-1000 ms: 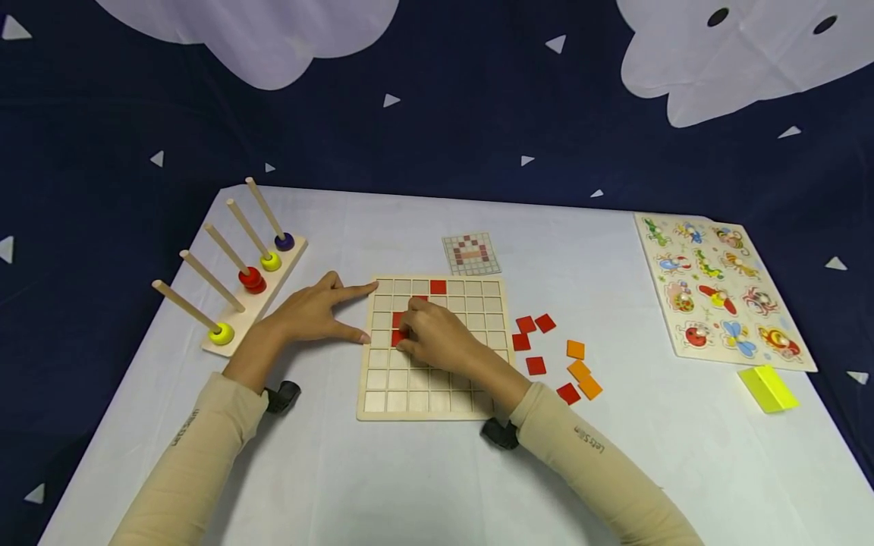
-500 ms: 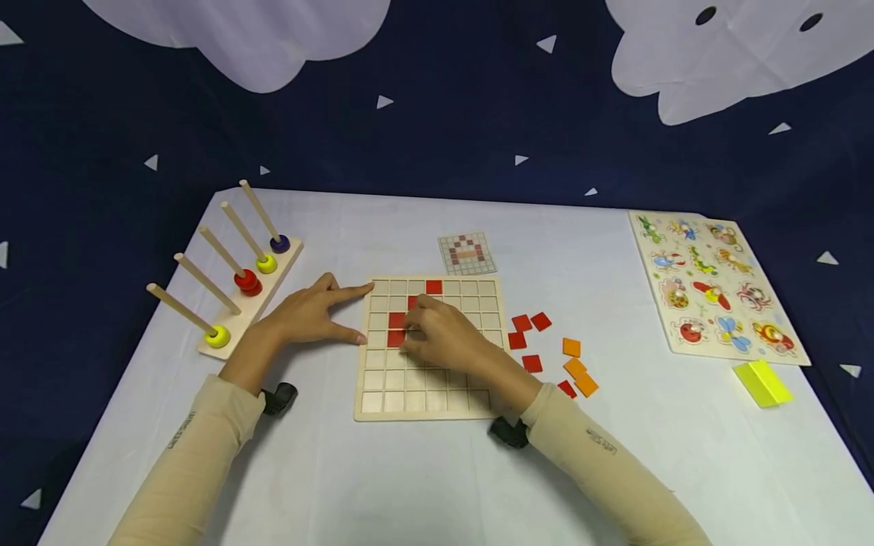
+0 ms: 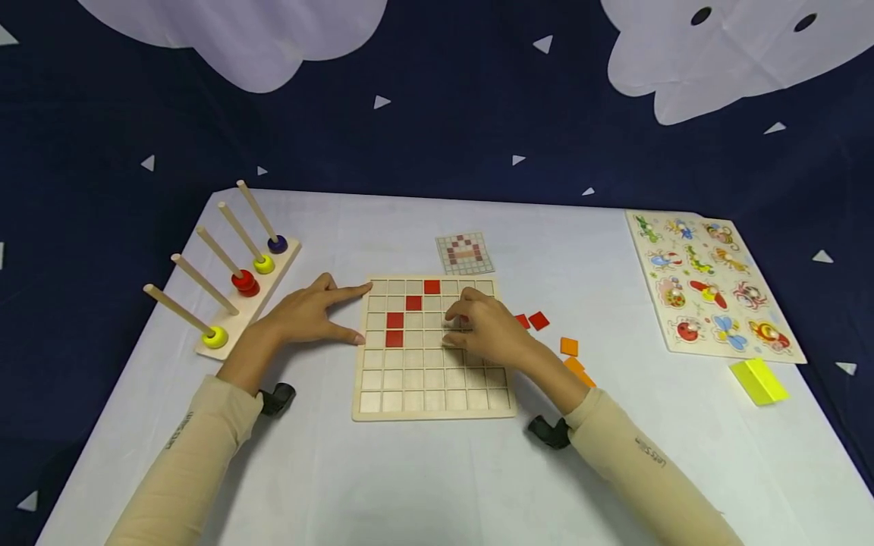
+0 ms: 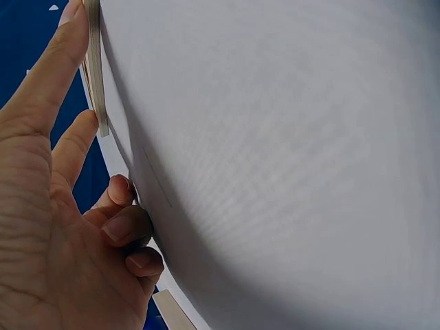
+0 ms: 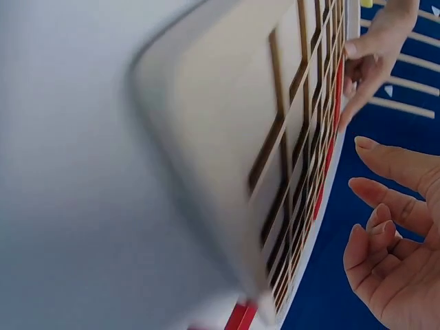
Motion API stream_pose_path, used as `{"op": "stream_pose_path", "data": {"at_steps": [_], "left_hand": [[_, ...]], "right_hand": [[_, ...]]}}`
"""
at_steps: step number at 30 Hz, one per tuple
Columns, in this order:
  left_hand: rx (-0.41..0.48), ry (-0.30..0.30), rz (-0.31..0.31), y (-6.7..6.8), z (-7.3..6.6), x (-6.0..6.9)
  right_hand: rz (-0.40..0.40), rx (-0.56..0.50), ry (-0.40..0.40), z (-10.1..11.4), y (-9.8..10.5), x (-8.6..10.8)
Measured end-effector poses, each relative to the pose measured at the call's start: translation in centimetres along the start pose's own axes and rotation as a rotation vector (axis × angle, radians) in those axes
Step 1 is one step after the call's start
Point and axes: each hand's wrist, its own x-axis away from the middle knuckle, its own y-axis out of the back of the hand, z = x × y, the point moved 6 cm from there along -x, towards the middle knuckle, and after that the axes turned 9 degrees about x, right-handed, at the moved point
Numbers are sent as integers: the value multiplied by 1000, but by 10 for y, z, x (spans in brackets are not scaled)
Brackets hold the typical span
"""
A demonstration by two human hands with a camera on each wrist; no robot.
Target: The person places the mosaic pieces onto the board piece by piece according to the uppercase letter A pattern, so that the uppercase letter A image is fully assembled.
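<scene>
A wooden grid board (image 3: pixel 403 402) lies mid-table with several red tiles (image 3: pixel 394 330) in its upper-left cells. My left hand (image 3: pixel 300 312) steadies its left edge with spread thumb and index fingertip; the left wrist view shows the other fingers of the left hand (image 4: pixel 75 227) curled inward. Above the board's right half is my right hand (image 3: pixel 488 330), thumb and index apart. In the right wrist view nothing shows between the fingers of my right hand (image 5: pixel 399 227). Loose red tiles (image 3: pixel 539 321) lie right of the board, some hidden by my hand and arm.
Orange tiles (image 3: pixel 570 346) lie right of the board. A small pattern card (image 3: pixel 464 253) is behind it. Left stands a peg rack (image 3: pixel 254 303) with coloured rings; far right are an insect puzzle board (image 3: pixel 713 288) and a folded yellow paper (image 3: pixel 759 381).
My right hand has drawn away from the red tiles on the board's left part and moved right. The left hand has kept its place at the board's edge.
</scene>
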Motion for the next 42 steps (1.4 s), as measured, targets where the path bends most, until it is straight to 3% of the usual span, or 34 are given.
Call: {"op": "stream_pose_path", "data": {"at_steps": [20,30,42], "left_hand": [[0,-1,-2,1,-1,1],[0,-8,4,0,0,1],[-6,-14,1,1,-2,1]], "right_hand": [[-90,-7,-137,-82,36,57],[-78,-17,-150,-99,36,93],[-53,-75,-70,-107,27,133]]}}
